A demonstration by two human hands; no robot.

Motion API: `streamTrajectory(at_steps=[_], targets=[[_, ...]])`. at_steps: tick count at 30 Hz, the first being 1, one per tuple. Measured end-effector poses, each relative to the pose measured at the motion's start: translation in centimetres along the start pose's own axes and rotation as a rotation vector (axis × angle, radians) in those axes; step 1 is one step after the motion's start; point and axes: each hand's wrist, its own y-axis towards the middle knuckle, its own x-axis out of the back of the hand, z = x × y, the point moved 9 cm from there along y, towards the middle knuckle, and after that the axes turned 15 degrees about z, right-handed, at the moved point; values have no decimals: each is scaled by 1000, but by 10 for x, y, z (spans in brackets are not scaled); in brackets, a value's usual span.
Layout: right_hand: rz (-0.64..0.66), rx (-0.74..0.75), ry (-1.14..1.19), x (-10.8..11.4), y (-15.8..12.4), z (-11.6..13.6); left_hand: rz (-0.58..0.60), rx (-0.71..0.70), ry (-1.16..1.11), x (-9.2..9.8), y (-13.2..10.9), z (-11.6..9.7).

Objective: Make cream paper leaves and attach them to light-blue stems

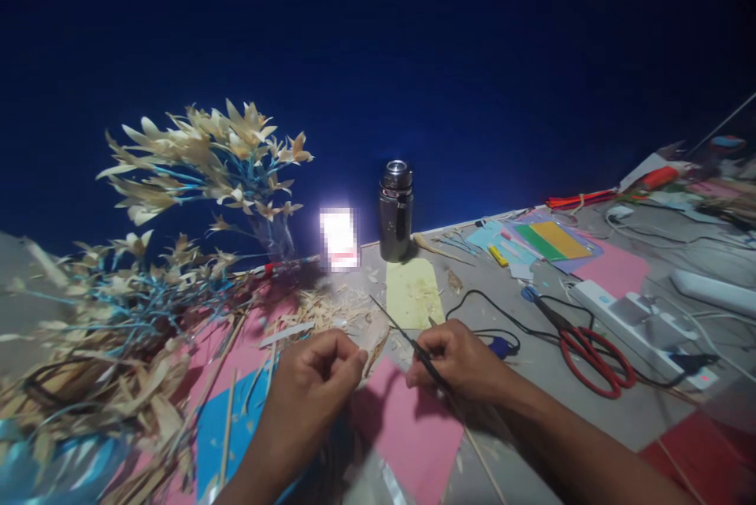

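My left hand [322, 383] is closed in a pinch above the blue and pink paper, left of centre; what it pinches is too small to make out. My right hand [454, 363] grips a thin dark pointed tool [430, 367], its tip pointing up and left. Between and below the hands lies a pink paper [413, 442]. A piece of dried husk [376, 336] lies just beyond my left fingertips. The yellow paper [414, 292] lies beyond my right hand.
A dark flask [395, 213] stands at the back, beside a bright blurred screen [339, 239]. Dried-husk flowers [206, 158] spread at left. Red-handled scissors [596, 359], a power strip [638, 336], cables and coloured sheets [552, 241] lie at right.
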Motion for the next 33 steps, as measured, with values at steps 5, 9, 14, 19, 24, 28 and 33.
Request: streamTrajectory(at_steps=[5,9,14,19,24,28,33], targets=[[-42,-20,215,1,-2,-5,-1,-53,26,1,-1,-5],[-148,145,406,8,-6,15,-48,-212,177,-7,-5,-19],[-180,321,242,13,-6,51,-8,-305,269,-23,-7,-25],[-303,387,-26,14,-10,66,3,-221,124,-22,-2,-15],[-295,355,-141,-1,-6,60,-62,-222,269,-23,-2,-15],[-367,269,-80,-3,-2,49,-88,-130,299,-20,3,-4],[-336,197,139,9,-2,34,52,-12,-32,-19,12,18]])
